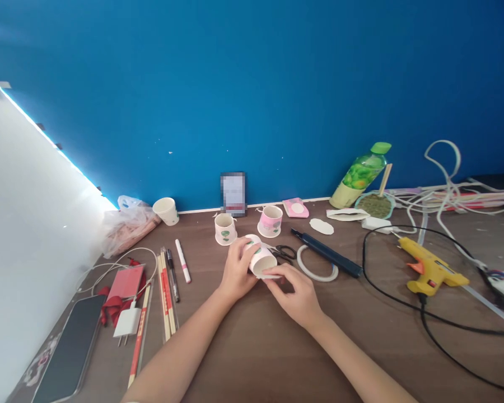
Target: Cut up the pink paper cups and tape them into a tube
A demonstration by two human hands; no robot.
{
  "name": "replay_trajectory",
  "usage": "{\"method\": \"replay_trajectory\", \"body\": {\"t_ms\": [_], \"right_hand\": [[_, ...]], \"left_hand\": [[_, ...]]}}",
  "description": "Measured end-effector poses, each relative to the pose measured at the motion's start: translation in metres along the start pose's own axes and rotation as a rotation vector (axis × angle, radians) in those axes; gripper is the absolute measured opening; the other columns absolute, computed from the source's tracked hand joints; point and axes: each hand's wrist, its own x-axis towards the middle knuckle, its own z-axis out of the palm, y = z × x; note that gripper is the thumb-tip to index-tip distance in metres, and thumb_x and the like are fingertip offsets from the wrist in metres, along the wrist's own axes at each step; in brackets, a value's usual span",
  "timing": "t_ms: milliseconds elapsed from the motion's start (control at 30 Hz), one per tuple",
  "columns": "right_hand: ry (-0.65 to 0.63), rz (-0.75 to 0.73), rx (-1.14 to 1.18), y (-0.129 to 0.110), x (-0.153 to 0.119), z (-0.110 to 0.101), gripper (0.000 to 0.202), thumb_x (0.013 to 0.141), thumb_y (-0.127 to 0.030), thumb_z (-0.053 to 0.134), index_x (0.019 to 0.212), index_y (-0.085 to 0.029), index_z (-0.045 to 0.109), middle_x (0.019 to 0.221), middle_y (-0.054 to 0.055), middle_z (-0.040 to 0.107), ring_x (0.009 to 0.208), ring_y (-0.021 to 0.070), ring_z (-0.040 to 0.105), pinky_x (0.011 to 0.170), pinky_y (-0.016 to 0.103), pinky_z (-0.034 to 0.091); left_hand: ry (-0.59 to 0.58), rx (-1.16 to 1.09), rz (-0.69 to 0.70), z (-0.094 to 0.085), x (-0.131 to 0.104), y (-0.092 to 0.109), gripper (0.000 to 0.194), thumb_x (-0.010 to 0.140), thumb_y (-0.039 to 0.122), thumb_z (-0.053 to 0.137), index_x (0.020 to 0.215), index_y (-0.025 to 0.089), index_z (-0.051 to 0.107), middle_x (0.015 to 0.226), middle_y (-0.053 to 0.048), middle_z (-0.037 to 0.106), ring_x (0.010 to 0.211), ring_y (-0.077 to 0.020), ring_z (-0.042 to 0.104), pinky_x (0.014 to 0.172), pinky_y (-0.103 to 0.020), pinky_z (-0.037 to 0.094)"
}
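Observation:
A white paper cup (264, 261) with a green print lies tilted between my hands above the brown table, its open mouth turned toward me and to the right. My left hand (237, 270) is wrapped round the cup's left side. With its fingers pinched, my right hand (294, 290) holds a small white piece (269, 276) at the lower edge of the cup's mouth. Just behind stand two upright paper cups, a white one (225, 230) and a pink-banded one (270, 222). Dark-handled scissors (286, 253) lie right behind the held cup, partly hidden.
On the right are a yellow glue gun (430, 265) with a black cord, a dark blue rod (330, 253), a white ring (317, 264) and a green-capped bottle (360, 175). At left lie pens (183, 261), chopsticks (166, 291), a charger (127, 322) and a phone (71, 348).

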Motion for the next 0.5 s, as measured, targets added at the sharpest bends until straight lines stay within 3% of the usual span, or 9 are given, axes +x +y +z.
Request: {"method": "replay_trajectory", "body": {"t_ms": [133,233,500], "right_hand": [[0.05,0.285,-0.01,-0.0017,-0.004,0.0055,0.016,0.079,-0.032,0.06,0.069,-0.02,0.061,0.057,-0.001,0.059,0.045,0.0103,0.045,0.046,0.024,0.04],[0.044,0.442,0.064,-0.0024,-0.0057,0.0083,0.021,0.078,-0.039,0.06,0.071,-0.019,0.06,0.06,0.0,0.061,0.051,0.0125,0.051,0.05,0.024,0.041],[0.072,0.573,0.168,-0.0051,-0.0053,0.0098,0.026,0.076,-0.043,0.062,0.07,-0.018,0.059,0.062,0.001,0.062,0.056,0.0139,0.053,0.052,0.024,0.041]], "left_hand": [[-0.028,-0.011,0.013,0.0005,-0.0001,-0.0006,0.049,0.079,0.028,0.062,0.122,0.019,0.041,0.129,-0.018,0.046,0.13,-0.0308,0.035,0.102,-0.054,0.035],[-0.084,-0.037,-0.007,0.0006,-0.0008,-0.0016,0.05,0.08,0.029,0.061,0.124,0.02,0.038,0.131,-0.017,0.048,0.133,-0.0306,0.034,0.105,-0.058,0.03],[-0.122,-0.08,-0.016,0.0012,-0.0022,-0.0022,0.05,0.08,0.029,0.061,0.124,0.021,0.037,0.131,-0.017,0.047,0.133,-0.0295,0.034,0.107,-0.058,0.024]]}}
